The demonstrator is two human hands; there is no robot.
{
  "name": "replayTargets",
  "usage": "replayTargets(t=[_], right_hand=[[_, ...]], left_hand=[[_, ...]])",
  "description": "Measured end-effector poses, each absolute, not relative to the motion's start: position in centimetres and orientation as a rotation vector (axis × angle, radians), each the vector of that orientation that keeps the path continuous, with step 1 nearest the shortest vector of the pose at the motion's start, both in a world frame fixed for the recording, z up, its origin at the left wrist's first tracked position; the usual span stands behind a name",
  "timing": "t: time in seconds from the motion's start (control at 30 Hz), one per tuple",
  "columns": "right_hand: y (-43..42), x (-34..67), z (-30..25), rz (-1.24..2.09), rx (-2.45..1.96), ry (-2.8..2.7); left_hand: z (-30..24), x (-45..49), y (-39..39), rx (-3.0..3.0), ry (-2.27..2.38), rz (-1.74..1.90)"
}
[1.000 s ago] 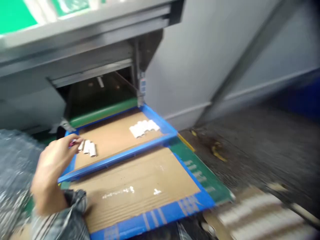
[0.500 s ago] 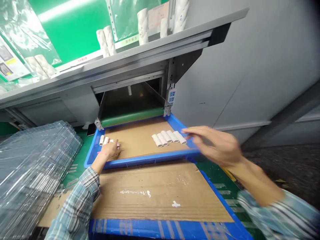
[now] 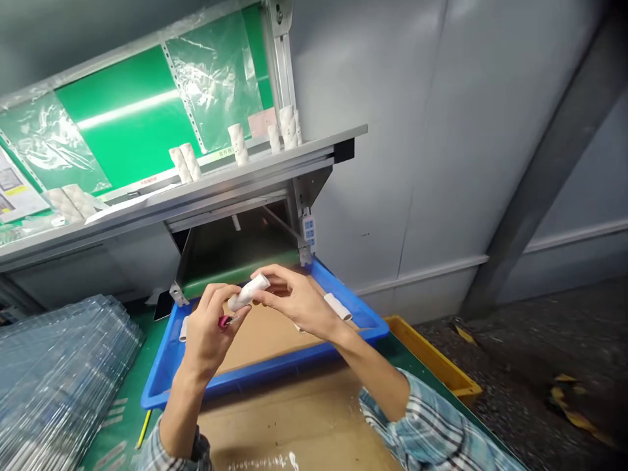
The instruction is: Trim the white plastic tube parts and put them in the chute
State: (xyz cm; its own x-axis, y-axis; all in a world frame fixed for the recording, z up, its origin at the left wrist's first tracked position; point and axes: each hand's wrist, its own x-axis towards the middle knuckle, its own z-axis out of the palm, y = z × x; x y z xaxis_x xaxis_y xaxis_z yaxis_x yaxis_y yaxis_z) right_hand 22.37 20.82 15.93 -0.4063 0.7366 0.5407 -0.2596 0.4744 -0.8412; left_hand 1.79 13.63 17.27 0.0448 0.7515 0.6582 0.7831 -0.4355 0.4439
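- In hand, as it looks: one white tube (image 3: pixel 248 292) is being worked on in the air, above the far part of the tray, not lying in it.
- The left hand (image 3: pixel 209 329) is curled and raised at the near left of the tube, pinching a small pink-handled tool (image 3: pixel 225 321) against the palm side, its tip aimed toward the tube.
- The right hand (image 3: pixel 298 304) is partly open, fingers reaching left and bearing on the tube's far end, apparently steadying it. The exact contact is hard to make out behind the fingers.
- Next move, as judged: the tube needs a steady two-hand hold while the tool tip is brought to it.
- Below the hands lies a blue plastic tray (image 3: pixel 267 369) lined with cardboard.
- More white tubes lie in it: one (image 3: pixel 337 306) right of the right hand, one (image 3: pixel 183 329) beside the left hand.
- A metal shelf (image 3: pixel 206 190) at far left carries upright tubes (image 3: pixel 239 144).
- A stack of clear plastic sheets (image 3: pixel 63 366) sits at near left; a yellow tray (image 3: pixel 432 347) sits right.
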Motion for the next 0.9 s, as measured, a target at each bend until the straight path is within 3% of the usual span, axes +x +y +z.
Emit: replayTargets(t=[0.3,0.47,0.7,0.9], right_hand=[[20.6,23.4,16.4,1.281,-0.263,-1.618],[19.8,21.9,15.9,1.307,-0.270,-1.480],[18.6,21.7,15.9,1.719,-0.255,-1.671],[18.6,22.1,16.4,1.591,-0.332,-1.602]], left_hand=[[16.7,1.6,13.8,-2.304,-1.601,-1.663],[16.1,2.0,12.5,-2.403,-1.537,-1.498],[17.5,0.0,12.4,-2.689,-1.633,-1.567],[17.7,-0.3,12.5,-2.572,-1.633,-1.844]])
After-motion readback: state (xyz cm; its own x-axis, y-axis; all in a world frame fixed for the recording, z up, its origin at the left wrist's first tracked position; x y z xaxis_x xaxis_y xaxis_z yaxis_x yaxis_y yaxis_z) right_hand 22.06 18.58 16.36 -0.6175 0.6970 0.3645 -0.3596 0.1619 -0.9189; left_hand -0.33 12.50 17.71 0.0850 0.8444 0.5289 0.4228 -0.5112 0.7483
